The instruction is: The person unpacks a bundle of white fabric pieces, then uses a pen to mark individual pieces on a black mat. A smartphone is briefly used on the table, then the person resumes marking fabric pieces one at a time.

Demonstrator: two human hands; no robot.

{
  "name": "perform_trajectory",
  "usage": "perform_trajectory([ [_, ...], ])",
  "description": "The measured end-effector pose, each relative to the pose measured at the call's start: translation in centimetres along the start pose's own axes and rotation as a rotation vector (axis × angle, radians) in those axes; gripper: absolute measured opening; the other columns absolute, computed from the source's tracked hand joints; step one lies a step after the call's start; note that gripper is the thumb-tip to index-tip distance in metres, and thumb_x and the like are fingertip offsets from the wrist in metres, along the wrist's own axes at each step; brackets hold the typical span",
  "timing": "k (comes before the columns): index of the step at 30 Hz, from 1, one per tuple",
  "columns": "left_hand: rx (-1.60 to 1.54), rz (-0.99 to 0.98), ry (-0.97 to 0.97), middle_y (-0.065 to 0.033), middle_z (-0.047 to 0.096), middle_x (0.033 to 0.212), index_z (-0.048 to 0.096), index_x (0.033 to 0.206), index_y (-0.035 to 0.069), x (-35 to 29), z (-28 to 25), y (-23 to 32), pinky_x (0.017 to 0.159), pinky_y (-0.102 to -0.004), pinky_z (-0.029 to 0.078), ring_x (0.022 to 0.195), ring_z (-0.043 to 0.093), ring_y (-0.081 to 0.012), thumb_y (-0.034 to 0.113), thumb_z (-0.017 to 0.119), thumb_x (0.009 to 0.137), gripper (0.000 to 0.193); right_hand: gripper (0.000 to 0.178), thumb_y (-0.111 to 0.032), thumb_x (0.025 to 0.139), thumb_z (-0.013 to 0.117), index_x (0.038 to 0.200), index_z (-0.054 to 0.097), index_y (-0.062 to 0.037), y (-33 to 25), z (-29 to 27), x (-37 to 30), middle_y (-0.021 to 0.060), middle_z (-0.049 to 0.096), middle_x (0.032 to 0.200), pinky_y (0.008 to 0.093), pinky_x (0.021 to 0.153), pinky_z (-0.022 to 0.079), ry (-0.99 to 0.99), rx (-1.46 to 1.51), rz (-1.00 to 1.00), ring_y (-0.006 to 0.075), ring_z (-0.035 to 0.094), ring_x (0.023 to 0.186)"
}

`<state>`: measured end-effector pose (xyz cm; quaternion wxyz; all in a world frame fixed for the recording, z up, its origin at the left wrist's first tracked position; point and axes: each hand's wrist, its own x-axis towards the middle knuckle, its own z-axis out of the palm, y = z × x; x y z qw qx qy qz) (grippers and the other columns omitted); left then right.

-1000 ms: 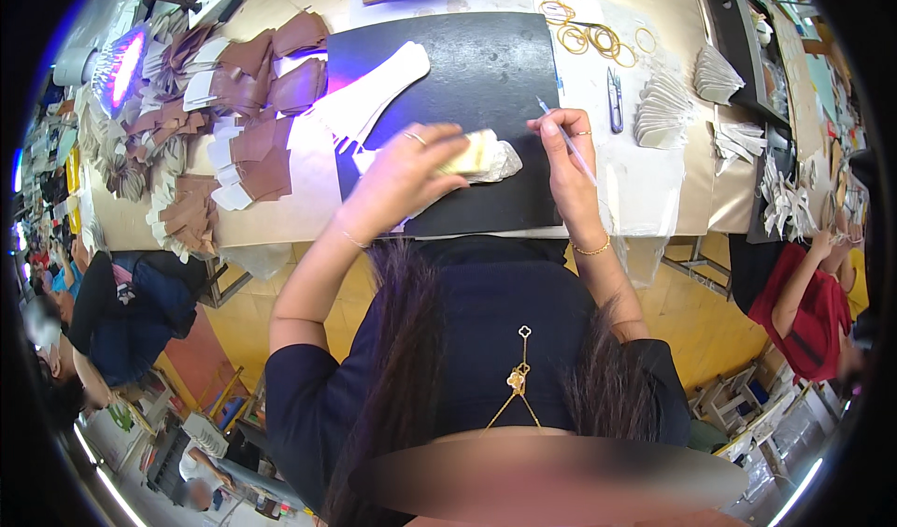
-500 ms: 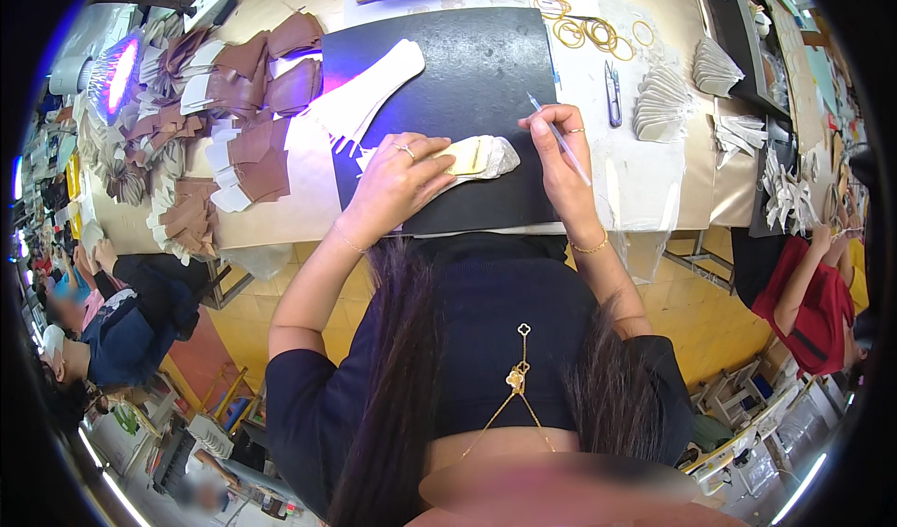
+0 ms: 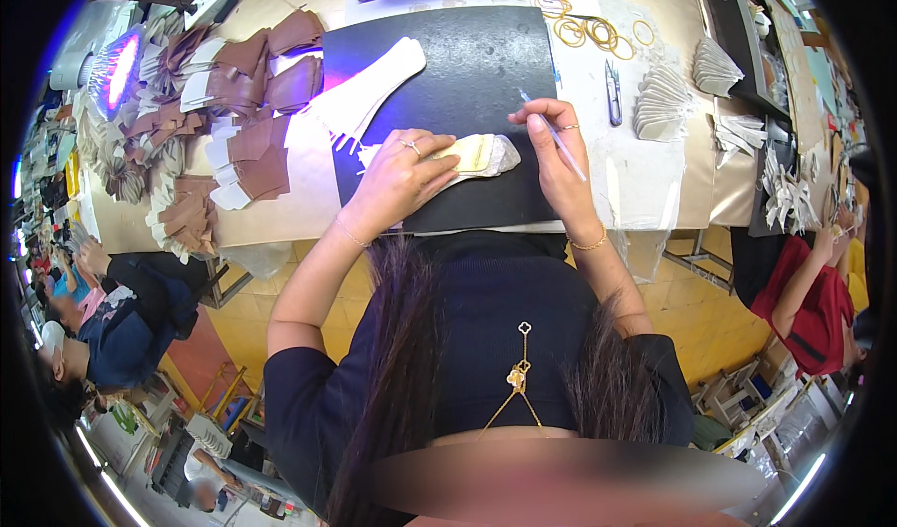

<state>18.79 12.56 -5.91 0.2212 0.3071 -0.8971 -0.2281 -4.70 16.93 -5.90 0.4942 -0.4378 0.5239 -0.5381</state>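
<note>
My left hand (image 3: pixel 407 167) lies across a pale yellow strip-like piece (image 3: pixel 476 155), its bent fingers pressing it down. Beneath that piece is a whitish, crinkled-looking bundle (image 3: pixel 505 160), whose left part my hand covers. In my right hand (image 3: pixel 557 177) is a thin, translucent pen-like tool (image 3: pixel 566 148), pinched between thumb and fingers. Its tip points up and to the left, clear of the bundle and over the black mat (image 3: pixel 467 69). A fanned stack of white tapered pieces (image 3: pixel 378 83) rests on the mat beyond my left hand.
Stacks of brown and white cut pieces (image 3: pixel 248 88) cover the left side, beside a lit lamp (image 3: pixel 117 74). To the right are yellow rings (image 3: pixel 589 34), thread snips (image 3: pixel 613 92) and fanned pale pieces (image 3: pixel 662 105). Other people sit at both sides.
My right hand has shifted slightly left and up with the pen-like tool. My left hand stays nearly still on the pale yellow piece. The screen at the far edge now looks dark.
</note>
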Motion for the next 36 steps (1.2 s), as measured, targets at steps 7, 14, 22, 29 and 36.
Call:
perform_trajectory([
  [7, 0.006, 0.033, -0.014, -0.0083, 0.071, 0.112, 0.076, 0.096, 0.008, 0.1, 0.1, -0.1, 0.087, -0.039, 0.049, 0.101, 0.064, -0.0255, 0.016, 0.078, 0.081, 0.017, 0.022, -0.021, 0.105, 0.058, 0.103, 0.068, -0.001, -0.8, 0.2, 0.3, 0.008, 0.07, 0.095, 0.0312, 0.089, 0.05, -0.1, -0.278, -0.058, 0.0164, 0.066, 0.094],
  [14, -0.001, -0.038, -0.033, -0.0098, 0.07, 0.114, 0.077, 0.096, 0.007, 0.0, 0.3, 0.5, 0.089, -0.0405, 0.048, 0.102, 0.064, -0.0276, 0.015, 0.079, 0.08, 0.018, 0.02, -0.019, 0.099, 0.065, 0.091, 0.07, -0.0008, -0.2, 0.5, 0.7, 0.0084, 0.07, 0.085, 0.0347, 0.078, 0.051, -0.244, -0.578, -0.108, 0.023, 0.066, 0.083],
  [22, 0.002, -0.036, -0.017, -0.008, 0.068, 0.113, 0.076, 0.095, 0.008, 0.0, 0.7, 0.6, 0.089, -0.0397, 0.046, 0.105, 0.061, -0.026, 0.019, 0.077, 0.082, 0.017, 0.015, -0.017, 0.093, 0.07, 0.085, 0.069, -0.0036, 0.2, 1.4, 1.2, 0.0076, 0.068, 0.083, 0.0386, 0.087, 0.046, -0.328, -0.755, -0.438, 0.0259, 0.063, 0.083],
  [29, 0.01, -0.016, -0.013, -0.0077, 0.068, 0.111, 0.074, 0.097, 0.007, 0.1, 0.7, 0.5, 0.09, -0.0404, 0.046, 0.105, 0.061, -0.0262, 0.018, 0.077, 0.083, 0.018, 0.015, -0.017, 0.092, 0.069, 0.086, 0.07, -0.0034, 0.1, 1.0, 2.6, 0.0072, 0.067, 0.081, 0.0382, 0.085, 0.046, -0.223, -0.896, -0.496, 0.0264, 0.062, 0.078],
  [36, -0.12, -0.111, -0.073, -0.0121, 0.061, 0.121, 0.069, 0.108, 0.008, -0.3, 1.0, 0.3, 0.092, -0.043, 0.047, 0.108, 0.059, -0.0316, 0.013, 0.078, 0.081, 0.028, 0.023, -0.021, 0.102, 0.061, 0.095, 0.07, -0.0012, -0.5, 0.4, 1.6, 0.0096, 0.07, 0.086, 0.0364, 0.086, 0.049, -0.068, -0.585, -0.188, 0.0239, 0.07, 0.084],
])
